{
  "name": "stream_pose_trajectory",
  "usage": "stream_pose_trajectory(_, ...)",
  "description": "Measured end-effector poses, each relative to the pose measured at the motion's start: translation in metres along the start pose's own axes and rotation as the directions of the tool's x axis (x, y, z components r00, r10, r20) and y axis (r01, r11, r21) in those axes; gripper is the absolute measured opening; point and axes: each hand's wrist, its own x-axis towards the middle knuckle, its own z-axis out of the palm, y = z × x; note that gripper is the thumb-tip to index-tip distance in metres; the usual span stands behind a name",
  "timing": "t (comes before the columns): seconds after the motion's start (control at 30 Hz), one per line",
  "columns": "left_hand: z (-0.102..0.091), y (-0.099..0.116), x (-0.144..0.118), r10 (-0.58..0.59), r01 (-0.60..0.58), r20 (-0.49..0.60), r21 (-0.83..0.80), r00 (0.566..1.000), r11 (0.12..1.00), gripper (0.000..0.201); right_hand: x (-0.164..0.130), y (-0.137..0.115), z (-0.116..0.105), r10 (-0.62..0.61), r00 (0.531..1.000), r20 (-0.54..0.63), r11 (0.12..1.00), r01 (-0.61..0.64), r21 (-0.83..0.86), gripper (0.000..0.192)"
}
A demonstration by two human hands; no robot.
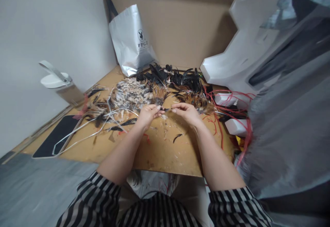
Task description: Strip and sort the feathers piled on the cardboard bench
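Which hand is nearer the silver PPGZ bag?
Left. The left hand sits just below and slightly right of the silver PPGZ bag, across the speckled feather pile. The right hand is farther right, beside the red cords.

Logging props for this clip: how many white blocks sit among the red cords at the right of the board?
2. One white block lies farther back among the red cords; another white block sits nearer, by the board's right edge. Others may be hidden beneath the cords.

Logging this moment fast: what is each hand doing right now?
Left hand: closed, pinching one end of a small dark feather.
Right hand: closed, pinching the feather's other end.
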Motion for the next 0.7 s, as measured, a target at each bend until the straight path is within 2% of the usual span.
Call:
stream_pose_trajectory(0.1,0.002,-0.001,-0.001,0.026,-0.028,0.020,0.127,0.999,0.992,0.019,-0.002,-0.001,0.001,-0.144,0.989,0.027,0.959,0.146,-0.242,0.027)
stream_pose_trajectory(0.2,0.004,-0.001,-0.002,0.039,-0.053,0.069,0.201,0.997,0.978,0.017,-0.004,0.001,0.007,-0.277,0.955,0.110,0.845,0.296,-0.445,0.017)
stream_pose_trajectory(0.27,0.005,-0.001,-0.003,0.034,-0.052,0.091,0.203,0.995,0.978,0.017,-0.006,0.001,0.010,-0.301,0.941,0.152,0.793,0.336,-0.509,0.014)
stream_pose_trajectory(0.33,0.005,-0.001,-0.003,0.016,-0.030,0.086,0.164,0.996,0.986,0.018,-0.006,0.001,0.013,-0.280,0.950,0.139,0.812,0.311,-0.493,0.015)
stream_pose_trajectory(0.4,0.005,-0.002,-0.003,-0.006,0.002,0.044,0.094,0.999,0.996,0.018,-0.006,0.000,0.014,-0.186,0.980,0.072,0.912,0.199,-0.359,0.016)
stream_pose_trajectory(0.47,0.005,-0.002,-0.003,-0.039,0.039,0.007,0.020,0.999,0.999,0.018,-0.006,-0.002,0.017,-0.028,0.999,0.034,0.996,0.031,-0.081,0.020)
stream_pose_trajectory(0.5,0.005,-0.003,-0.004,-0.060,0.060,0.006,-0.006,0.998,0.998,0.018,-0.006,-0.003,0.018,0.044,0.998,0.044,0.996,-0.048,0.077,0.023)
stream_pose_trajectory(0.57,0.006,-0.004,-0.005,-0.103,0.104,0.036,-0.031,0.994,0.994,0.018,-0.005,-0.004,0.022,0.131,0.988,0.083,0.931,-0.151,0.331,0.027)
stream_pose_trajectory(0.63,0.007,-0.005,-0.006,-0.132,0.135,0.068,-0.039,0.989,0.990,0.018,-0.004,-0.003,0.027,0.159,0.982,0.098,0.863,-0.186,0.469,0.029)
stream_pose_trajectory(0.7,0.008,-0.006,-0.006,-0.142,0.145,0.077,-0.046,0.987,0.988,0.018,-0.004,0.000,0.031,0.174,0.980,0.091,0.825,-0.196,0.530,0.030)
